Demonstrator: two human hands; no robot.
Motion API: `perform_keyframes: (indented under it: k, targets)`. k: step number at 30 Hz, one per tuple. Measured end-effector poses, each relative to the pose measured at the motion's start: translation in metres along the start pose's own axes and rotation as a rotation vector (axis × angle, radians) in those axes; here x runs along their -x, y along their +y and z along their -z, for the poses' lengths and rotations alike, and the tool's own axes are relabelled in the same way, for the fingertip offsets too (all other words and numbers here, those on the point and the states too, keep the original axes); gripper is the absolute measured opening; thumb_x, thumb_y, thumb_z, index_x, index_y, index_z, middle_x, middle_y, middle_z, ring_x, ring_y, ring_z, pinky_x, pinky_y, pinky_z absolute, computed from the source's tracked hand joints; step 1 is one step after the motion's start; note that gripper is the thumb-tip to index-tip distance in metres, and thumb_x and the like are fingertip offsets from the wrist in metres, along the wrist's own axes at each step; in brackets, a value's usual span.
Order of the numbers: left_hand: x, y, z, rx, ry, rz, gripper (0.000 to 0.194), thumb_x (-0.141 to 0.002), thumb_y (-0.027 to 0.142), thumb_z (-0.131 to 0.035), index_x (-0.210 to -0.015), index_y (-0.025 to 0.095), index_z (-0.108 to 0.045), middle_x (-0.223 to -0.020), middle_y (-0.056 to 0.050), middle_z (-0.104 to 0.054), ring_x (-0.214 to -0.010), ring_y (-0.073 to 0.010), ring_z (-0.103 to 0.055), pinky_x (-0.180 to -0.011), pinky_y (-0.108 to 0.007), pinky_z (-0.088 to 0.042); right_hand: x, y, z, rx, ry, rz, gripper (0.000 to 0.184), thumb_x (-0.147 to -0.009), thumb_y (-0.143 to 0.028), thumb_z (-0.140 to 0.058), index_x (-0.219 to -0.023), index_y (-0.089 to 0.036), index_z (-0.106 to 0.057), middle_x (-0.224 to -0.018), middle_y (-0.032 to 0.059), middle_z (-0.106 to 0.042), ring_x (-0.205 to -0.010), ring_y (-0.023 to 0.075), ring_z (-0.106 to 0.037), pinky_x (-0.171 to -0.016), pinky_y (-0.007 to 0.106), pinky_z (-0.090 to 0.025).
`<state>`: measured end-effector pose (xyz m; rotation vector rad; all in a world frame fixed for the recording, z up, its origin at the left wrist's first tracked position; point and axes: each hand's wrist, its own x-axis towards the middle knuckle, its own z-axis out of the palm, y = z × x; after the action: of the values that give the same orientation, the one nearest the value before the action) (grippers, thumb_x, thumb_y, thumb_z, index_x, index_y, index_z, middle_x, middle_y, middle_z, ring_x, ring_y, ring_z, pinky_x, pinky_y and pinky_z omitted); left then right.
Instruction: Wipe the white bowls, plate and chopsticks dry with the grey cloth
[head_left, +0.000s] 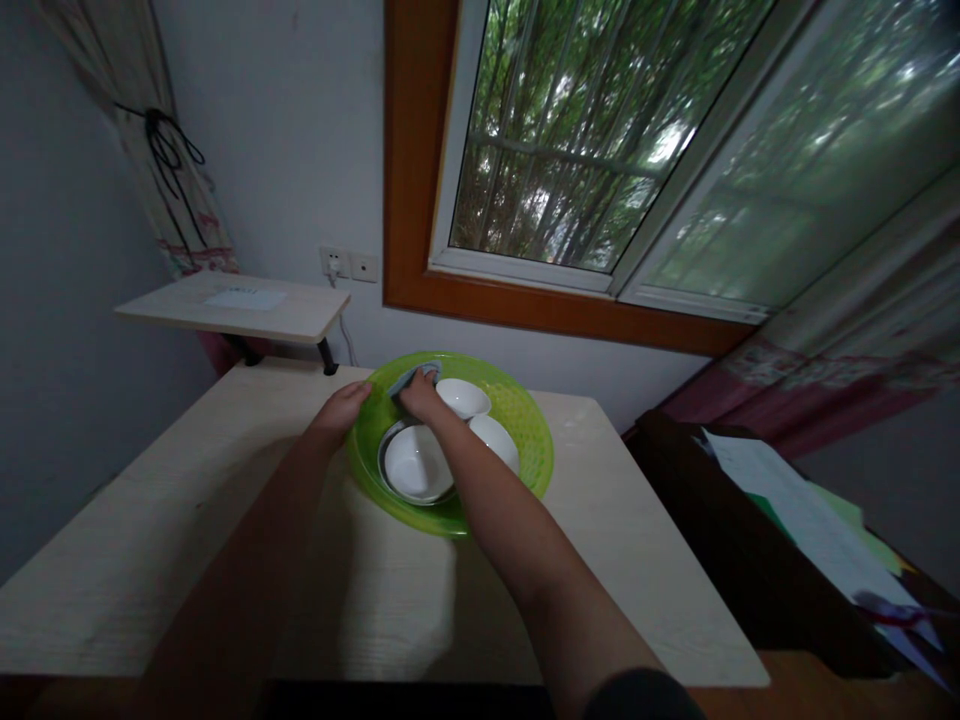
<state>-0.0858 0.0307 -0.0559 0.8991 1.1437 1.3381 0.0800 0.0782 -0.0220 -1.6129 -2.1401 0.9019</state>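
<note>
A bright green plastic basin (529, 420) rests on the pale wooden table. My left hand (345, 408) is closed on its left rim. Inside the basin, toward its back left wall, my right hand (421, 393) is closed on a grey-blue cloth (403, 380). One white bowl (416, 466) lies at the front, sitting in or over a greyish dish edge (384, 446). A second white bowl (463, 396) is at the back, just right of my right hand. My right forearm partly hides a third white bowl (498, 442).
The table (622, 520) stands against the wall under a barred window (570, 140). A small raised shelf (292, 310) with a paper on it is at the back left. To the right, a dark cabinet (697, 530) carries papers (780, 500). A plugged-in cord hangs from a wall socket (334, 262).
</note>
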Motion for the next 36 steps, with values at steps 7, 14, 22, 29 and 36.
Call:
perform_keyframes:
  k: [7,14,22,29,36]
  targets:
    - [0.000,0.001,-0.001,0.015,0.022,0.019,0.049,-0.069,0.049,-0.086,-0.101,0.014,-0.074,-0.087,-0.010,-0.078,-0.071,-0.0229,-0.071,-0.069,-0.035,-0.056,0.011,-0.006,-0.001,0.003,-0.134,0.065,0.077,-0.083,-0.024,-0.061,-0.153,-0.007,-0.037,-0.167,0.0252,-0.029,-0.139,0.0354,-0.053,-0.120,0.041,-0.037]
    - [0.000,0.000,0.001,0.022,-0.026,0.013,0.052,-0.070,0.050,-0.086,-0.103,0.013,-0.073,-0.089,-0.009,-0.078,-0.071,-0.0211,-0.071,-0.069,-0.033,-0.056,0.004,0.000,-0.008,-0.051,-0.187,0.118,0.063,-0.076,-0.025,-0.067,-0.137,-0.018,-0.052,-0.149,0.0145,-0.055,-0.120,0.0287,-0.065,-0.104,0.037,-0.052]
    - [0.005,0.003,-0.003,0.047,-0.004,0.014,0.045,-0.073,0.044,-0.085,-0.102,0.012,-0.074,-0.090,-0.009,-0.079,-0.073,-0.0219,-0.072,-0.071,-0.033,-0.057,-0.007,0.008,0.000,-0.091,-0.035,0.021,0.076,-0.079,-0.023,-0.060,-0.150,-0.011,-0.037,-0.167,0.0228,-0.025,-0.141,0.0347,-0.050,-0.121,0.046,-0.037]
    - [0.003,0.002,-0.002,0.034,0.003,0.005,0.049,-0.072,0.047,-0.085,-0.103,0.011,-0.073,-0.086,-0.009,-0.078,-0.069,-0.0210,-0.072,-0.068,-0.032,-0.056,0.004,-0.005,-0.005,-0.122,-0.147,0.059,0.053,-0.081,-0.017,-0.059,-0.133,-0.013,-0.055,-0.139,0.0181,-0.059,-0.122,0.0306,-0.061,-0.112,0.043,-0.044]
    - [0.003,0.002,-0.001,-0.009,0.036,-0.019,0.049,-0.068,0.050,-0.086,-0.095,0.012,-0.072,-0.077,-0.006,-0.074,-0.060,-0.0171,-0.065,-0.057,-0.028,-0.050,0.026,-0.020,-0.006,-0.267,-0.422,0.121,0.018,-0.081,-0.007,-0.057,-0.095,-0.014,-0.066,-0.073,-0.0003,-0.061,-0.067,0.0136,-0.056,-0.071,0.025,-0.053]
